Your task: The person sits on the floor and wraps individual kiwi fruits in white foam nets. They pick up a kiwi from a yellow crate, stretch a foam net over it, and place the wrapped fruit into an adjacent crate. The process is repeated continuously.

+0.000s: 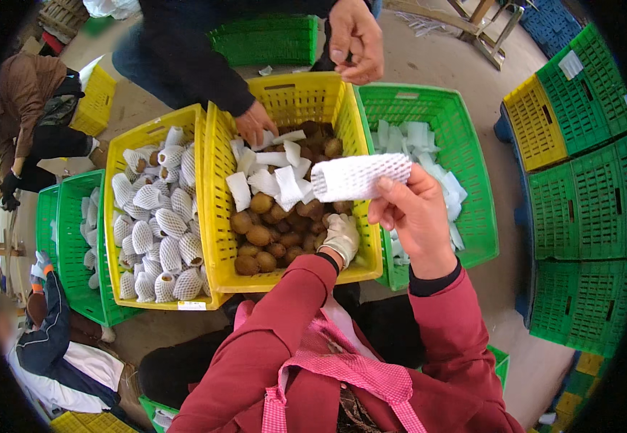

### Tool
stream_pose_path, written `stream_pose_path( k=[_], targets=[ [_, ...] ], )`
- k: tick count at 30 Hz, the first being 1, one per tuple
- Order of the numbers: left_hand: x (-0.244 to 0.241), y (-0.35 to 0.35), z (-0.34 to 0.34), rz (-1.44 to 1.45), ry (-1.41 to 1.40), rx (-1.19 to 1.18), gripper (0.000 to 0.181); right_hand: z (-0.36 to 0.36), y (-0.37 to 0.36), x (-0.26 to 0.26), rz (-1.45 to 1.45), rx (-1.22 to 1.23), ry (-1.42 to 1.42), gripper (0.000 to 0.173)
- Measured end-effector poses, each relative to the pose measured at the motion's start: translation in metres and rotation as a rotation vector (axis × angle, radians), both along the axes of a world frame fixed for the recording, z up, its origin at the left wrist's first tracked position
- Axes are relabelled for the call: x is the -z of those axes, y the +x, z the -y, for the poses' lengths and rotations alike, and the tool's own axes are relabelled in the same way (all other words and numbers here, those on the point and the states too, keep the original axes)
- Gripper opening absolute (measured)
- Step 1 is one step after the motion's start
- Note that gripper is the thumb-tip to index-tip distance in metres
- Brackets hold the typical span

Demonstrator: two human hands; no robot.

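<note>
Between the thumb and fingers of my bare right hand (416,208) is a white foam net sleeve (359,176), raised above the crate's right side. Its near end gapes toward the left, and no fruit shows inside. My left hand (340,238), in a pale glove, reaches down among the brown kiwifruit (286,238) at the right of the middle yellow crate (291,284). Its fingertips are hidden, so a grip on a fruit cannot be made out. Several loose foam sleeves (278,181) lie over the kiwifruit toward the crate's far side.
A left-hand yellow crate (154,303) holds many sleeved kiwifruit (172,222). On the right, a green crate (478,216) contains flat foam sleeves (408,138). Across from me, a co-worker's hand (256,124) reaches into the middle crate; their other hand (356,43) hovers above. Crates (578,205) are stacked at right.
</note>
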State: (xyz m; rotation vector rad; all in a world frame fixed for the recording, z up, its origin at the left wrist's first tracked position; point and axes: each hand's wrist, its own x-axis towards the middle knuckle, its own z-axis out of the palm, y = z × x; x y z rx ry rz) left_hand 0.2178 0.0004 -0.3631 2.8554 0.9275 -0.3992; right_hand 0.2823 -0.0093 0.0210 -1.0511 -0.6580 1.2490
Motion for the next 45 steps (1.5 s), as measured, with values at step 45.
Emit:
stream_pose_path(
  k=[45],
  targets=[
    [-0.338,-0.190,-0.017,1.851,-1.470,-0.757,0.023,-0.004,-0.048,0.013,0.005,-0.565,0.001,0.057]
  ],
)
